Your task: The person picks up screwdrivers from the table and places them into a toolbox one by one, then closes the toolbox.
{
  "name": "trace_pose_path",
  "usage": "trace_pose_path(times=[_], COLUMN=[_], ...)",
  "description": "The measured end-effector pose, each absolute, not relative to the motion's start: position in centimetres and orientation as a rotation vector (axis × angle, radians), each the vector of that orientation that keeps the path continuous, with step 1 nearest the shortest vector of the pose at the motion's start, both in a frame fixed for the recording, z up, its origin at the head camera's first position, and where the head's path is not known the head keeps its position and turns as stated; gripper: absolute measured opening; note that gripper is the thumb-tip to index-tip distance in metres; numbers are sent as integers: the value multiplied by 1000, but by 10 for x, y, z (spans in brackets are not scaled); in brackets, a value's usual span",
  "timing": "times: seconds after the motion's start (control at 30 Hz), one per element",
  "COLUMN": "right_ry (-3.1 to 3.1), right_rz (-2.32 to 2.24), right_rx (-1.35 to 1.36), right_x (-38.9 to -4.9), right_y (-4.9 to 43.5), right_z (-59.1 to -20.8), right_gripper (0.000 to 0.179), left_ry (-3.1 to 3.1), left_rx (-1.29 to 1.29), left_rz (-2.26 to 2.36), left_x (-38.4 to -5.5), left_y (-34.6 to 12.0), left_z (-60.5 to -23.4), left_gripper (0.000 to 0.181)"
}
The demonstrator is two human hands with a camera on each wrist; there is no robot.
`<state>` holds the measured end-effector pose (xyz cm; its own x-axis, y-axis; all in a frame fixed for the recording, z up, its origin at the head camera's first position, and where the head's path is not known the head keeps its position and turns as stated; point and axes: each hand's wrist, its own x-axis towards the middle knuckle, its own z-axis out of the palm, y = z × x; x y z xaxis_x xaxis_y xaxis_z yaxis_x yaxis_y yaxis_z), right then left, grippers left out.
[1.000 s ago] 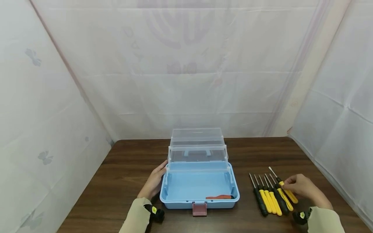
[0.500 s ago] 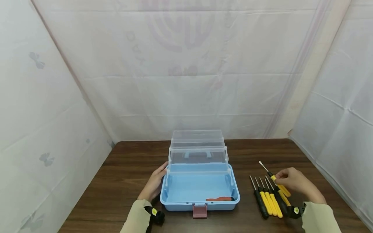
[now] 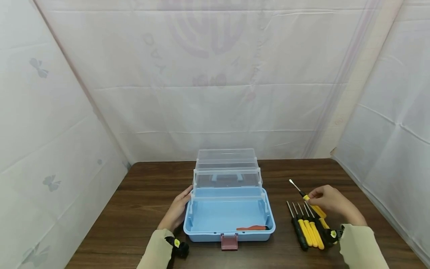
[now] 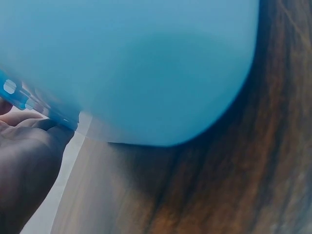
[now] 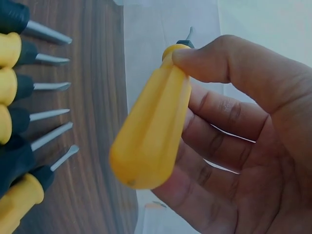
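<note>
My right hand (image 3: 330, 201) pinches a yellow-handled screwdriver (image 5: 151, 122) between thumb and fingers, its flat metal tip pointing up and left in the head view. It is above the row of several black and yellow screwdrivers (image 3: 309, 229) on the table. In the right wrist view, the blades of that row (image 5: 51, 114) lie at the left. My left hand (image 3: 176, 213) rests against the left side of a light blue toolbox (image 3: 198, 237), fingers mostly straight. The left wrist view shows this hand (image 4: 29, 165) touching the box edge. A red and black slender tool (image 3: 253, 227) lies inside the box.
The toolbox's clear lid (image 3: 226, 158) stands raised at the back, with a clear tray (image 3: 226, 179) below it. A reddish latch (image 3: 229, 242) hangs at the front. White cloth (image 3: 215, 112) screens the back and sides of the wooden table (image 3: 151, 194).
My right hand has moved left and slightly away from me, carrying the yellow-handled screwdriver from the row's right end over the other screwdrivers. The left hand and toolbox have stayed put.
</note>
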<state>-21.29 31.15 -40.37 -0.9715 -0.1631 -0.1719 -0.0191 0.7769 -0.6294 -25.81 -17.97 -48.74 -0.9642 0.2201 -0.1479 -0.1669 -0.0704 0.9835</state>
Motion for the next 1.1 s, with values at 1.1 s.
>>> trace_pose_path(times=[1.1], right_ry=[2737], right_rz=[-1041], right_rx=[-330], right_x=[-234], right_y=[262], right_z=[-372], right_gripper=[25], left_ry=[1914], left_rx=[81], left_rz=[2146], left_x=[-259], left_y=[-180], left_z=[-488], left_gripper=[53])
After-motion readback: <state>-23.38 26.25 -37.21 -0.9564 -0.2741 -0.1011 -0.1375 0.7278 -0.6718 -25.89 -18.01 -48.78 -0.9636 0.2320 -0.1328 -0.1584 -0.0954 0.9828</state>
